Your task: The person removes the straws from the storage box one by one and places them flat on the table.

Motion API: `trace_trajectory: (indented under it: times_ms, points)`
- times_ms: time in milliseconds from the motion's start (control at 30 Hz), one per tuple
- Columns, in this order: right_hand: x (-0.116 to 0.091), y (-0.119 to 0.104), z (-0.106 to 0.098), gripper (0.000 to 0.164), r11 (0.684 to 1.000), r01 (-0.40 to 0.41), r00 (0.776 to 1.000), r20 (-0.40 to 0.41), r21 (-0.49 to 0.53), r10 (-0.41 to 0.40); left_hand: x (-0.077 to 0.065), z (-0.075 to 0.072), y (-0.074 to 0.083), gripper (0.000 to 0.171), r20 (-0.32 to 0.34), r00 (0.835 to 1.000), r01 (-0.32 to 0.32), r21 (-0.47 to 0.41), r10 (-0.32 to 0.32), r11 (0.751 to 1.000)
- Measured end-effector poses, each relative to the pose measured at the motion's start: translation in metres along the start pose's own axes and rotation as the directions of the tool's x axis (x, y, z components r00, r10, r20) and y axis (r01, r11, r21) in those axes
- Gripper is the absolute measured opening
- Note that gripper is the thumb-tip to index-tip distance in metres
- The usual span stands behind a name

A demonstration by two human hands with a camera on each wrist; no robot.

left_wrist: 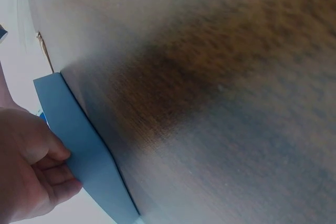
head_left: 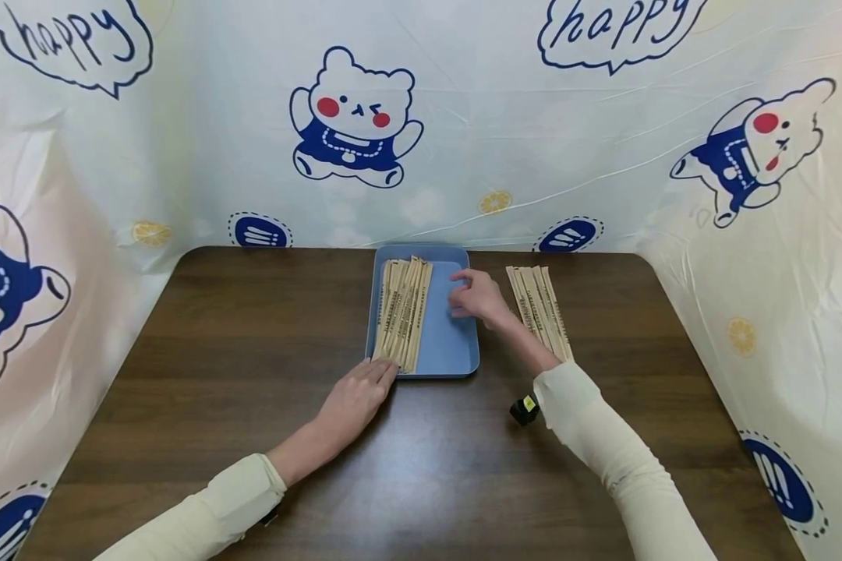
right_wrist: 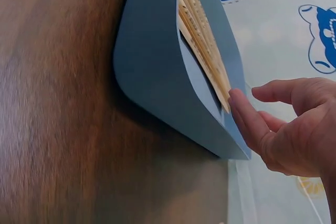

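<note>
In the head view a blue tray (head_left: 449, 354) stands on the table, with several long, slim, paper-wrapped sticks (head_left: 401, 312) lying lengthwise along its left side. My left hand (head_left: 358, 397) is at the tray's near-left corner, fingertips on the rim by the near ends of the sticks. The left wrist view has these fingers against the blue wall (left_wrist: 86, 150). Over the bare right part of the tray hangs my right hand (head_left: 480, 298), fingers loosely bent. In the right wrist view nothing shows between its thumb and fingers (right_wrist: 251, 121).
Right of the tray, a second group of paper-wrapped sticks (head_left: 533, 304) lies on the dark wooden table (head_left: 267, 327), partly under my right forearm. A small black device (head_left: 524, 411) shows beside the right sleeve. A printed cloth (head_left: 463, 156) hangs behind the table.
</note>
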State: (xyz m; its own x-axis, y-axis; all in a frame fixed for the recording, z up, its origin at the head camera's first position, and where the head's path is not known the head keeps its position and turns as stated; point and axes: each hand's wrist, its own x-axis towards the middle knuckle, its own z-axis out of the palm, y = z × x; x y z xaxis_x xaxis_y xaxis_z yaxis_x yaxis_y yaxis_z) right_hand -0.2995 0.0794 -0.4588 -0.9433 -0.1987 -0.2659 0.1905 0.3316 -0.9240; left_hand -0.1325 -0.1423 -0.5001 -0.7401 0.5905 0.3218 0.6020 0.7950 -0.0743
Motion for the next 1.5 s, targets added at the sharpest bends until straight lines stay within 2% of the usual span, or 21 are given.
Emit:
trace_trajectory:
  times_ms: [167,333,533,733,800,900,1033,1067,1500]
  points:
    - [0.005,0.002,0.009,0.043,1.0,-0.015,1.0,0.006,0.017,0.015,0.001,0.0,-0.001,0.037,0.0,1.0,-0.002,0.003,0.002,1.0]
    - [0.016,0.007,0.016,0.044,0.999,-0.048,0.999,-0.013,-0.018,0.048,0.002,0.0,-0.001,0.038,0.003,1.0,-0.006,0.003,0.006,1.0]
    - [0.027,0.005,0.025,0.045,0.986,-0.097,0.994,-0.064,-0.137,0.089,0.002,-0.001,-0.001,0.038,0.003,1.0,-0.006,0.001,0.006,1.0]
    - [0.033,0.005,0.035,0.043,0.958,-0.079,0.992,-0.112,-0.274,0.05,0.002,-0.001,0.001,0.038,-0.005,1.0,-0.009,-0.005,0.009,1.0]
    - [0.034,0.007,0.038,0.04,0.947,-0.063,0.992,-0.122,-0.315,0.025,0.001,-0.001,0.001,0.038,-0.005,1.0,-0.009,-0.005,0.008,1.0]
    - [0.036,0.01,0.041,0.016,0.935,-0.017,0.991,-0.127,-0.354,-0.03,0.001,-0.001,0.0,0.038,-0.005,1.0,-0.007,-0.008,0.007,1.0]
    - [0.037,0.013,0.044,0.046,0.909,0.033,0.989,-0.118,-0.416,-0.09,0.0,0.0,0.0,0.038,-0.005,1.0,-0.006,-0.011,0.006,1.0]
    - [0.037,0.013,0.044,0.047,0.903,0.038,0.989,-0.116,-0.429,-0.097,0.0,0.001,0.0,0.038,-0.005,1.0,-0.006,-0.01,0.006,1.0]
    - [0.038,0.007,0.052,0.048,0.855,0.036,0.991,-0.091,-0.518,-0.097,-0.001,0.002,0.0,0.037,-0.002,1.0,0.003,-0.009,-0.003,1.0]
